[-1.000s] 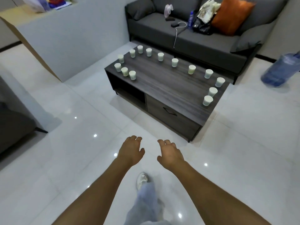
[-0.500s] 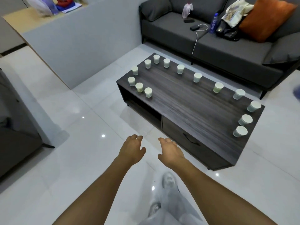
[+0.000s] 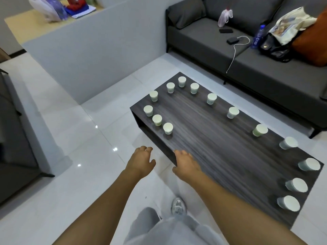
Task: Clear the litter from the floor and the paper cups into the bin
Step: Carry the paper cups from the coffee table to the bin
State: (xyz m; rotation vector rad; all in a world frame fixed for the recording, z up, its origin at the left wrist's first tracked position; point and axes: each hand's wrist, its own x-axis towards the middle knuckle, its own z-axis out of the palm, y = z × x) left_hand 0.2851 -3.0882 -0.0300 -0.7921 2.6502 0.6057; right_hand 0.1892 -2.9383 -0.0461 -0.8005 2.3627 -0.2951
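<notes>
Item: my left hand, held out over the white tiled floor, fingers loosely curled, holding nothing. Item: my right hand, held out over the near edge of the coffee table, fingers relaxed, holding nothing and well apart from every cup. Item: paper cups, fourteen, white, upright on the dark wood-grain table top, ranged round its edges; three in a row at the near left corner, one just behind them, three grouped at the far left corner, three strung along the far edge, four down the right end. Item: grey sofa beyond the table, bearing a black bag, a blue bottle, an orange cushion, a white cable. Item: my grey trouser leg and shoe, on the floor beside the table.
</notes>
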